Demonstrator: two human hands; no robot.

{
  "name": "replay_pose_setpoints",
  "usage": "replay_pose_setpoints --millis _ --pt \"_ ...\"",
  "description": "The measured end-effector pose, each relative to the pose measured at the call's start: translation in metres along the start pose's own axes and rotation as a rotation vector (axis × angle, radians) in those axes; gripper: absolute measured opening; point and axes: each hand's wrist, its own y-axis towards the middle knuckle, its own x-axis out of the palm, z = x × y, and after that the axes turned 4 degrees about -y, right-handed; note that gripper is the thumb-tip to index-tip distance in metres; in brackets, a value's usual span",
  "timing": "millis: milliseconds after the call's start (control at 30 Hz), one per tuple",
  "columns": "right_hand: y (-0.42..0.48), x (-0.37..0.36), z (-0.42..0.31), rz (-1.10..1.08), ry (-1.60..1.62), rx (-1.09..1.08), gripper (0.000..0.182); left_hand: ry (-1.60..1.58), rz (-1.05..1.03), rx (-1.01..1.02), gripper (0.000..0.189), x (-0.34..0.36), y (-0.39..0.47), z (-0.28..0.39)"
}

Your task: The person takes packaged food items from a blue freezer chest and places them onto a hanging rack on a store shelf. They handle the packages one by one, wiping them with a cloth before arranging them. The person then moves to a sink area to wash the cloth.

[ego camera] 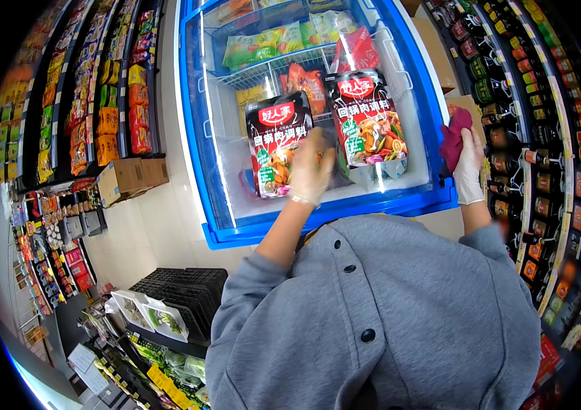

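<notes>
Two black and red seasoning pouches lie face up on the glass lid of a blue-framed chest freezer. My left hand [312,168], in a thin whitish glove and blurred, is over the right edge of the left pouch [275,138]. Whether its fingers grip that pouch is unclear. The right pouch [367,118] lies apart from both hands. At the freezer's right rim, my gloved right hand [469,166] grips a bunched maroon cloth [455,138]. Part of the cloth hangs against the blue freezer frame [424,202].
Through the glass show frozen food bags [265,46] in wire baskets. Cardboard boxes [126,179] stand on the floor by the left snack shelves [106,102]. Bottle shelves [536,128] rise close on the right. Black crates [183,297] and a produce rack [167,359] are at lower left.
</notes>
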Motion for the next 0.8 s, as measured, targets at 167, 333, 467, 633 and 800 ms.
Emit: replay_pose_setpoints --millis 167,333,467,633,800 --pt "-0.056 0.092 -0.019 -0.496 -0.193 0.013 0.046 0.425 0.413 -0.261 0.037 -0.091 -0.052 -0.048" --pt "-0.131 0.207 0.013 -0.978 -0.465 -0.672 0.03 -0.449 0.264 -0.905 0.026 -0.092 -0.083 -0.082" --pt "-0.171 0.253 0.052 -1.168 -1.09 -1.251 0.044 -0.448 0.332 -0.708 0.01 -0.074 -0.08 -0.087" --pt "-0.149 0.308 0.07 -1.136 -1.203 -1.198 0.045 -0.597 0.38 -0.73 0.015 -0.076 -0.072 -0.083" --pt "-0.103 0.36 0.072 -1.096 -1.407 -1.087 0.05 -0.603 0.385 -0.756 0.025 -0.075 -0.068 -0.079"
